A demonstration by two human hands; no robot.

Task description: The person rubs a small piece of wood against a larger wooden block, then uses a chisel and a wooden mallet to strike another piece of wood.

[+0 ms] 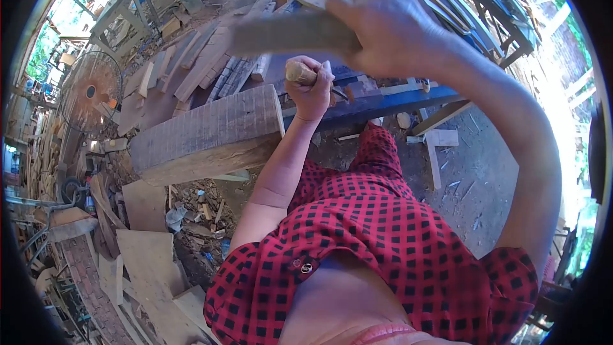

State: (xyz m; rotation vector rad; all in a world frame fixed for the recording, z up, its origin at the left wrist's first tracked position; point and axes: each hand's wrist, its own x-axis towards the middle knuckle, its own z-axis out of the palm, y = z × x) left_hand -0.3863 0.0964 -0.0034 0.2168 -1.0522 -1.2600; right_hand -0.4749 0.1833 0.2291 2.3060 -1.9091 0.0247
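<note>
In the middle of the view my left hand (311, 92) is closed around the round wooden handle of a chisel (300, 73). A short stretch of dark metal shows beyond the fist, pointing down to the right over a piece of wood (365, 92) on the bench. My right hand (399, 32) grips one end of a flat wooden mallet (290, 33), smeared by motion. It is raised above the left fist, its far end reaching out to the left.
A thick squared timber (207, 129) lies left of my left forearm. Planks (211, 57) are stacked behind it, near a round wire fan (91, 91). More boards (456, 6) sit on a rack at the upper right. Offcuts (434, 153) and shavings litter the floor.
</note>
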